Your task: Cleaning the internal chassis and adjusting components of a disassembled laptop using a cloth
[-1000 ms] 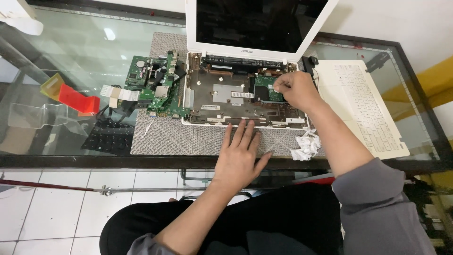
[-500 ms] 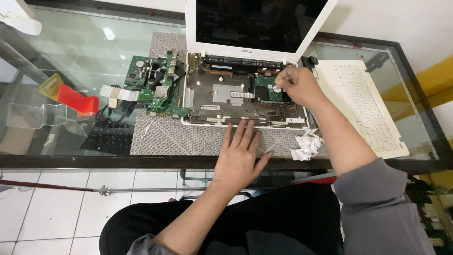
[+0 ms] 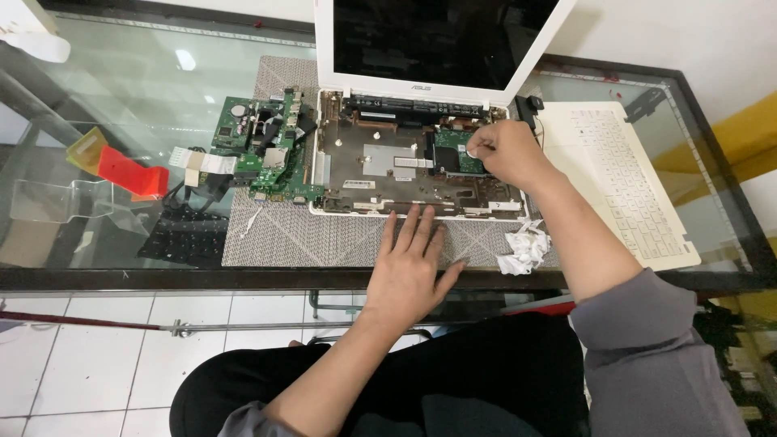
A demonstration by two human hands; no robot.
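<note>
A white laptop with its keyboard cover removed lies open on a grey woven mat (image 3: pixel 340 243), its bare base (image 3: pixel 380 174) showing inner parts. My right hand (image 3: pixel 503 151) pinches a small white wad against a green circuit board (image 3: pixel 449 150) inside the base at the right. My left hand (image 3: pixel 413 263) rests flat, fingers spread, on the mat at the front edge of the laptop base. A green motherboard (image 3: pixel 267 150) with ribbon cables lies left of the laptop.
The white keyboard cover (image 3: pixel 623 178) lies at the right on the glass table (image 3: pixel 121 89). Crumpled white tissue (image 3: pixel 524 247) sits near the front edge. A black keyboard (image 3: pixel 182 235), a red and yellow object (image 3: pixel 121 171) and clear plastic (image 3: pixel 57 202) are at the left.
My right hand has shifted slightly on the green board inside the laptop base. My left hand has stayed flat on the mat.
</note>
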